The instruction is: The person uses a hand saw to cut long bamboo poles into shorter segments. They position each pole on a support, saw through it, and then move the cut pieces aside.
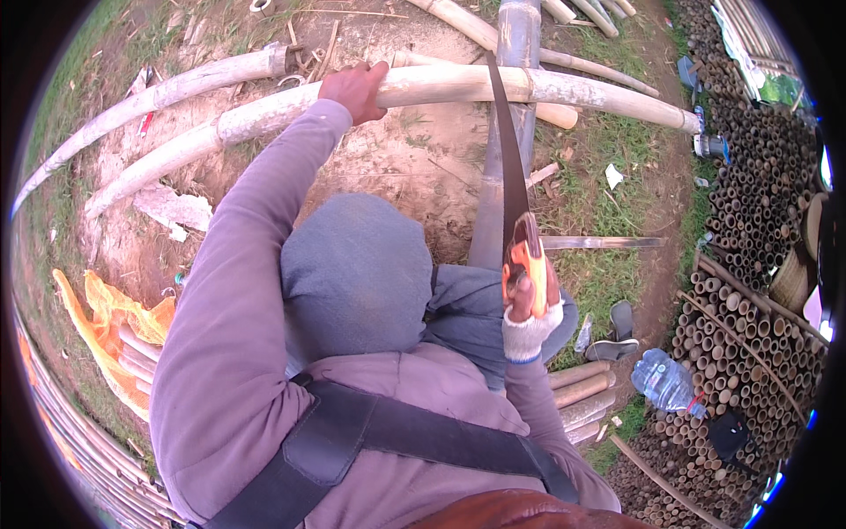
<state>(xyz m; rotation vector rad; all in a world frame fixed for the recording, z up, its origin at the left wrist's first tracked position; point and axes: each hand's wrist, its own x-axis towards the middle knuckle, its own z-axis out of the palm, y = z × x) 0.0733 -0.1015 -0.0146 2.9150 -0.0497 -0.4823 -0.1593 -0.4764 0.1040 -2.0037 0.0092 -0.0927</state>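
Note:
My bare left hand (354, 92) is wrapped over the top of a long pale bamboo pole (432, 85), left of its middle. In a white fingerless glove, my right hand (531, 319) grips the orange handle of a handsaw (511, 167). The saw's dark blade points away from me, and its far end lies against the pole. Under the pole runs a thick grey bamboo log (490, 212), crossing it close to the blade. My bent knee (357, 273) shows between my arms.
Another bamboo pole (176, 88) lies at the far left. Beside my left arm is orange netting (128, 309) around bamboo pieces. To the right are grey sandals (614, 331), a large plastic bottle (667, 383) and tall stacks of cut bamboo (749, 238).

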